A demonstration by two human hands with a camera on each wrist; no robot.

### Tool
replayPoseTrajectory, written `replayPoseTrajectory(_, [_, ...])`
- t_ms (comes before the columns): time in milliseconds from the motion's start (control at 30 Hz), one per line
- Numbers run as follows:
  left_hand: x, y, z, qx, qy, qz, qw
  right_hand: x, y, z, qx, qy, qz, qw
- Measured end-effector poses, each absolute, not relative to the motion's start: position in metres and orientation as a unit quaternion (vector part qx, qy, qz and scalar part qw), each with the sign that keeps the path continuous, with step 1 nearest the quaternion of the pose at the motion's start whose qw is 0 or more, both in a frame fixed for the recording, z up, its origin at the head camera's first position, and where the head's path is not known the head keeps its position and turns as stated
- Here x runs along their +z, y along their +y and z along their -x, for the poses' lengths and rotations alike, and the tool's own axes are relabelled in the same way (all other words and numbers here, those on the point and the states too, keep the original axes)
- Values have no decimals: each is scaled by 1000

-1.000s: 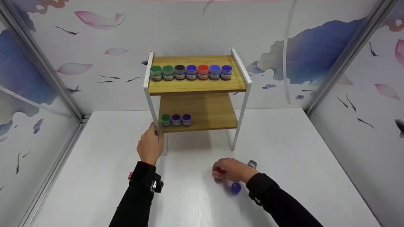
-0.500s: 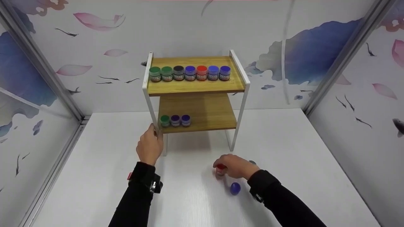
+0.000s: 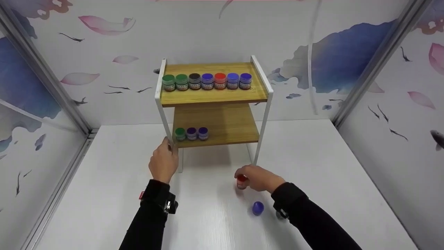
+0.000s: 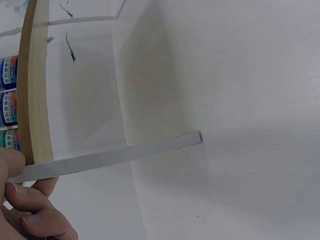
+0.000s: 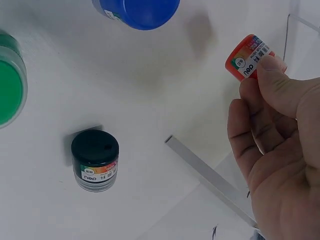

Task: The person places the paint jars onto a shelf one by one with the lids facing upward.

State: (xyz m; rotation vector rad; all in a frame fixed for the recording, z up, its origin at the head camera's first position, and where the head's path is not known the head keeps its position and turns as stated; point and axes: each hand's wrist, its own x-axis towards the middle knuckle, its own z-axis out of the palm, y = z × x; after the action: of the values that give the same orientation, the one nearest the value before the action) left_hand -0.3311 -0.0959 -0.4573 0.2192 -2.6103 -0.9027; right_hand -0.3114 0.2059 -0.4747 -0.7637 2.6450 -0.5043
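My left hand [image 3: 163, 161] grips the white left front leg [image 4: 110, 159] of a two-tier wooden rack, beside the lower shelf [image 3: 230, 128]. The right hand [image 3: 260, 177] pinches a small red paint jar [image 5: 250, 55] between thumb and fingers, in front of the rack's right leg. A blue-lidded jar [image 3: 257, 208] is on the white table nearer to me. In the right wrist view, a black-lidded jar [image 5: 96, 160] stands on the table, and a green-lidded jar [image 5: 10, 85] is partly cut off at the left edge. A dark jar [image 3: 280, 215] is mostly hidden by the right sleeve.
Along the upper shelf [image 3: 215, 98] runs a row of several jars with green, black, blue and red lids. One green-lidded jar [image 3: 180, 134] and two purple-lidded jars stand at the lower shelf's left. Patterned wall panels [image 3: 194, 31] enclose the table.
My right hand has moved away from me toward the rack, carrying the red paint jar. The left hand keeps its grip on the rack leg.
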Motion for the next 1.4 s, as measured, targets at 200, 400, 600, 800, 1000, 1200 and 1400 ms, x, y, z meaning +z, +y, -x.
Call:
replayPoseTrajectory(200, [-457,-96,332,-317,-929,-84,168,-469,204,315,-184,931,264,171])
replayPoseTrajectory(400, [-456,-97,331,-319,-929,-86,166,-464,200,321,-190,931,264,168])
replayPoseTrajectory(600, [-456,-97,332,-321,-928,-87,167,-456,197,324,-186,934,259,159])
replayPoseTrajectory(800, [-456,-96,332,-326,-926,-80,173,-447,193,327,-175,936,263,154])
replayPoseTrajectory(1000, [-455,-97,332,-323,-926,-78,179,-435,188,332,-172,938,261,152])
replayPoseTrajectory(1200, [-454,-97,332,-320,-928,-77,175,-422,183,334,-167,942,249,150])
replayPoseTrajectory(1400, [-456,-96,331,-318,-929,-80,172,-411,177,336,-156,945,249,145])
